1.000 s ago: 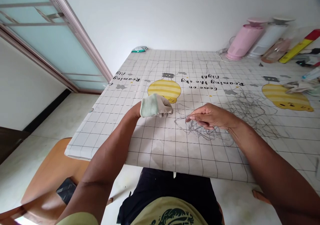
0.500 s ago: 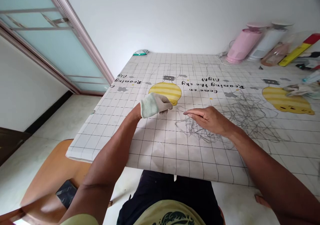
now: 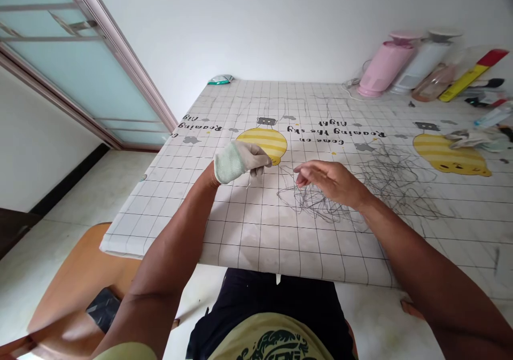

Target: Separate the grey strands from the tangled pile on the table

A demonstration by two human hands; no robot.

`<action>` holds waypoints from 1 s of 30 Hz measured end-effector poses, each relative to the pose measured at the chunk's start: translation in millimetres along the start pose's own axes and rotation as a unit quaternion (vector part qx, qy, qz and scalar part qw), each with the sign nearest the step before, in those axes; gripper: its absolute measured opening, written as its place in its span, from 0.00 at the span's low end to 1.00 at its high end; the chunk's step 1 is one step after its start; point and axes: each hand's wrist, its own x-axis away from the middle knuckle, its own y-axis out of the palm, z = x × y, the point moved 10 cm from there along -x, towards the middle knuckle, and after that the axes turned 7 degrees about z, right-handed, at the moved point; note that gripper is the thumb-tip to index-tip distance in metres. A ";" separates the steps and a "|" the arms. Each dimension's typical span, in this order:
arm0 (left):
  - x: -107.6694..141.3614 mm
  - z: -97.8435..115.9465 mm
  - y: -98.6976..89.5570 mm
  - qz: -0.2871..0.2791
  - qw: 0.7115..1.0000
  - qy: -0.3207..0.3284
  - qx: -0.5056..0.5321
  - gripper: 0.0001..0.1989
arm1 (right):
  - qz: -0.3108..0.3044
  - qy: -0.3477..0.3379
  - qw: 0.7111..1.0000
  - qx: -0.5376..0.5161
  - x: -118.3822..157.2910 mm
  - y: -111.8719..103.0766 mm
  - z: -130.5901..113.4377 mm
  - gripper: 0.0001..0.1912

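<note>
My left hand wears a pale green and grey knit glove and is bunched shut, with a thin grey strand hanging below its fingertips. It sits above a white grid tablecloth, next to a printed yellow striped figure. My right hand is bare, with loosely curled fingers just above a tangle of thin grey wire-like strands. Nothing visibly lies in it. A wider, looser mass of the same strands spreads to its right.
Along the far table edge stand a pink canister, a white canister, a clear bottle and a yellow-and-red object. A crumpled cloth lies at right. A wooden chair stands at left, with a glass sliding door behind.
My right hand's fingers have loosened and risen slightly from the tangle. Both hands have shifted little, and the whole view has tilted slightly with my head.
</note>
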 end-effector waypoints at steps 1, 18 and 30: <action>0.1 1.6 -3.2 0.013 1.000 0.002 0.008 0.08 | 0.020 -0.019 0.999 0.042 1.2 -0.8 -2.9 0.23; -2.9 0.2 -2.3 0.029 0.997 -0.008 0.067 0.08 | 0.164 -0.232 0.921 0.268 11.0 14.2 -23.5 0.12; -6.1 -13.0 -1.2 -0.033 0.999 -0.013 0.039 0.05 | 0.073 -0.212 0.943 0.246 13.2 19.0 -24.4 0.14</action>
